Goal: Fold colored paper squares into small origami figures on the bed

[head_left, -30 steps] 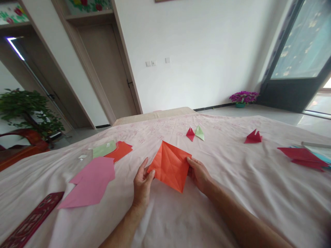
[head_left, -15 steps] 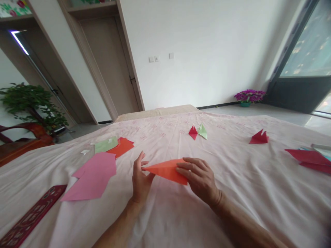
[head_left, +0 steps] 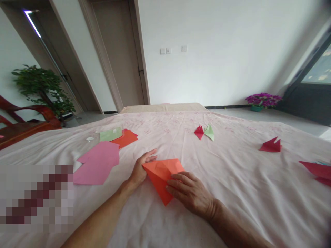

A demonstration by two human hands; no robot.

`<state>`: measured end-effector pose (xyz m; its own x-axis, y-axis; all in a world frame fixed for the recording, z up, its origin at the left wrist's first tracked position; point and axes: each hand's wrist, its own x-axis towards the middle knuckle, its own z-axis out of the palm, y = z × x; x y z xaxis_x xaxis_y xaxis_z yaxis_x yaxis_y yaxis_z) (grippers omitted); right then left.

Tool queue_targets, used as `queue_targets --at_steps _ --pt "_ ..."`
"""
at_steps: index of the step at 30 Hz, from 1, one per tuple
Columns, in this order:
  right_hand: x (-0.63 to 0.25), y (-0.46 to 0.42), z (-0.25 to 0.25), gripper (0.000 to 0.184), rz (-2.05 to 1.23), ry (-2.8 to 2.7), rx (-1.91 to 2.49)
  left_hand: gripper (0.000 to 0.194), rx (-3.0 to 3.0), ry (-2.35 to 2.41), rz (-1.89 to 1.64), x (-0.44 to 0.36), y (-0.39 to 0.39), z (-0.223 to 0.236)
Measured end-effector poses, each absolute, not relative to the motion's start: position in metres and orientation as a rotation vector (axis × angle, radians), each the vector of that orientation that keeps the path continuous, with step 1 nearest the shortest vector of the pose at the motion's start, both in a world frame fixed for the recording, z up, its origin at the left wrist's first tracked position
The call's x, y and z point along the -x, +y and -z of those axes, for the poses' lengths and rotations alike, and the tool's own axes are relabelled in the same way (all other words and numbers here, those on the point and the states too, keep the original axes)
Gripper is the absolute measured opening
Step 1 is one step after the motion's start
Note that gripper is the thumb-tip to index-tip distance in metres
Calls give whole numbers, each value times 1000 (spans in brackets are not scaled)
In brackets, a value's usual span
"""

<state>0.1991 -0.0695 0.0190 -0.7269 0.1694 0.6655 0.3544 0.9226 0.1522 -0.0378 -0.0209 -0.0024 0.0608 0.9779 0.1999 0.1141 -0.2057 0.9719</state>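
Observation:
A creased sheet of orange paper point(head_left: 161, 174) is between my hands, its surface now facing up and a point hanging toward me. At the paper's left corner, my left hand point(head_left: 141, 168) holds it in a closed grip, thumb hidden behind the sheet and the other fingers reaching past it. My right hand point(head_left: 187, 189) grips the right side, fingers lying over the front face and thumb out of sight underneath. Beyond the hands stand a small folded red paper piece point(head_left: 199, 132) and a light green one point(head_left: 209, 132), side by side.
Pink paper sheets point(head_left: 99, 163) lie left, with orange-red paper point(head_left: 126, 138) and a light green sheet point(head_left: 110, 134) behind them. On the right are a folded red piece point(head_left: 271, 144) and more red paper point(head_left: 317, 171). A wrinkled pale cloth point(head_left: 232, 165) covers the surface. The lower left is pixelated.
The orange paper has turned from a narrow, edge-on shape to show a broad face with a point toward me. My right hand has shifted lower on it. The view has swung left.

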Motion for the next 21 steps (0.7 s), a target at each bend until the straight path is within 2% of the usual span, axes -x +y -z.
queue_targets --at_steps 6,10,13,18,21 --pt "-191 -71 -12 20 209 -2503 372 65 -2359 1292 -1145 77 -42 4" --pt "-189 -74 -11 23 181 -2522 362 57 -2671 1194 -1052 94 -70 -2" --pt "-189 -72 -7 32 108 -2505 444 46 -2592 1099 -1051 99 -82 0" --pt "-196 -51 -3 60 16 -2440 800 28 -2120 1060 -1224 88 -71 -2" --pt "-209 -34 -12 63 89 -2447 775 21 -2004 974 -1241 71 -48 -14"
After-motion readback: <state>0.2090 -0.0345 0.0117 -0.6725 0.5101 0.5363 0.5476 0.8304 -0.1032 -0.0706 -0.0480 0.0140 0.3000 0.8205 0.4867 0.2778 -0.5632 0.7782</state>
